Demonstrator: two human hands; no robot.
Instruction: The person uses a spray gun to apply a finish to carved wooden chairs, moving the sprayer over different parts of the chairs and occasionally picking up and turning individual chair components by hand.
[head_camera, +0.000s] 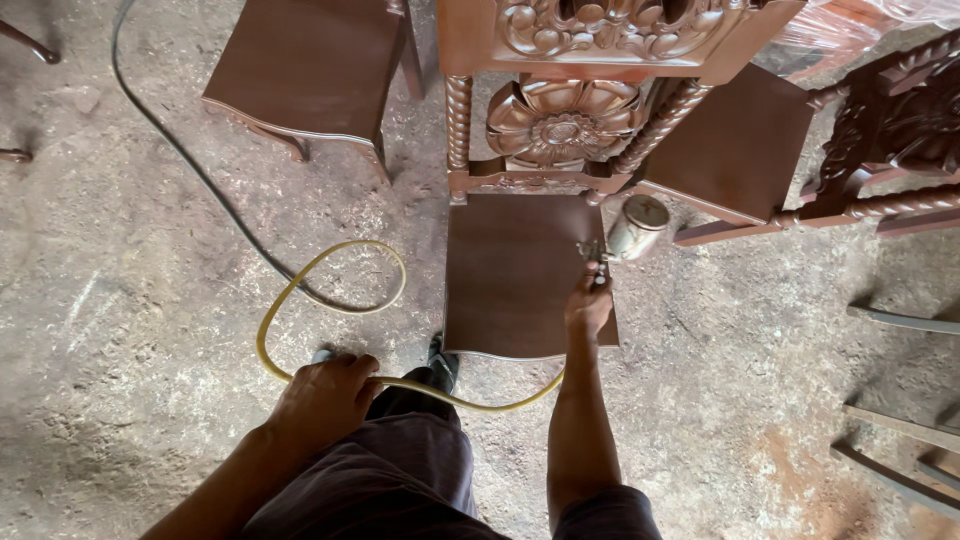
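Spraying is in hand: the right hand (588, 305) is closed around the grip of a metal spray gun with a round silver cup (628, 232), held over the flat dark-brown wooden seat of a carved chair (515, 275). Doing this well probably means keeping the nozzle level above the seat and moving in even, overlapping passes — lingering would likely pool the finish. The left hand (322, 398) is curled shut on the yellow rubber air hose (300, 290), which loops over the dusty concrete floor (130, 290) — good for keeping slack off the wet seat.
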